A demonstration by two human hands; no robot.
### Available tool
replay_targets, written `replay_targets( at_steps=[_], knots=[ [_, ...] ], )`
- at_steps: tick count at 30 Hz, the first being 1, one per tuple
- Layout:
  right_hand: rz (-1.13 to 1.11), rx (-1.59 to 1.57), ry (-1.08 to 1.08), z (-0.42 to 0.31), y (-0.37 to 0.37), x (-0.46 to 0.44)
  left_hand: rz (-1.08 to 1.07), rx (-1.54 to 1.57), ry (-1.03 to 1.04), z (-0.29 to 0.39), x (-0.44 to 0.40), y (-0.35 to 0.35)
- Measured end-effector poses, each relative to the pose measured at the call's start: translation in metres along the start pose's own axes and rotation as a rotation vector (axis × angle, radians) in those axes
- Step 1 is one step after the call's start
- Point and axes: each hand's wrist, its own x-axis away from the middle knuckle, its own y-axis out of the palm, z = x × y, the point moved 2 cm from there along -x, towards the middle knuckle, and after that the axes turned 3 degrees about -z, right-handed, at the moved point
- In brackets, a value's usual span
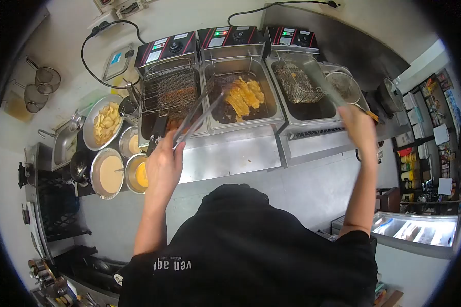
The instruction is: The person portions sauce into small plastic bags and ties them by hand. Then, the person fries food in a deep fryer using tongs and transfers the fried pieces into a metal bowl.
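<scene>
My left hand (164, 159) is closed around metal tongs (198, 118), whose two arms spread apart and point toward the middle fryer (275, 113). Several pieces of golden battered food (245, 97) float together in that fryer's dark oil, to the right of the tong tips. Close by my left hand is the black handle (160, 125) of the left fryer basket (171, 84). My right hand (357, 128) is raised in front of the right fryer (312, 110), closed on a pale, motion-blurred tool (334, 93) whose kind I cannot make out.
A wire basket (296, 84) sits in the right fryer. Beyond it lies a round strainer (346, 84). At left stand a bowl of cut pieces (107, 123), a bowl of pale batter (110, 174) and a bowl of yellow liquid (141, 174). A steel counter (230, 153) fronts the fryers.
</scene>
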Motion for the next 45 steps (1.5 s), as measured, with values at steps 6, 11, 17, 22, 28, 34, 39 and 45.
replay_targets(
  at_steps=[6, 11, 17, 22, 28, 34, 39, 45],
  knots=[
    [-0.35, 0.132, -0.111, -0.071, 0.117, -0.028, -0.134, -0.161, 0.138, 0.006, -0.001, 0.011],
    [-0.604, -0.042, 0.094, -0.066, 0.138, -0.056, -0.139, -0.483, 0.345, 0.011, -0.025, 0.038],
    [-0.738, -0.071, 0.117, -0.06, 0.147, -0.074, -0.209, -0.678, 0.409, 0.019, -0.051, 0.064],
    [-0.786, -0.208, 0.184, -0.056, 0.165, -0.081, -0.228, -0.737, 0.469, 0.023, -0.065, 0.091],
    [-0.841, -0.315, 0.196, -0.044, 0.15, -0.089, -0.243, -0.757, 0.493, 0.018, -0.07, 0.108],
    [-0.804, -0.379, 0.212, -0.055, 0.119, -0.091, -0.191, -0.692, 0.491, 0.017, -0.081, 0.112],
    [-0.741, -0.301, 0.164, -0.056, 0.094, -0.097, -0.191, -0.623, 0.446, 0.02, -0.099, 0.107],
    [-0.04, 0.326, -0.469, -0.056, 0.082, -0.073, -0.078, -0.608, 0.452, 0.021, -0.112, 0.102]
  ],
)
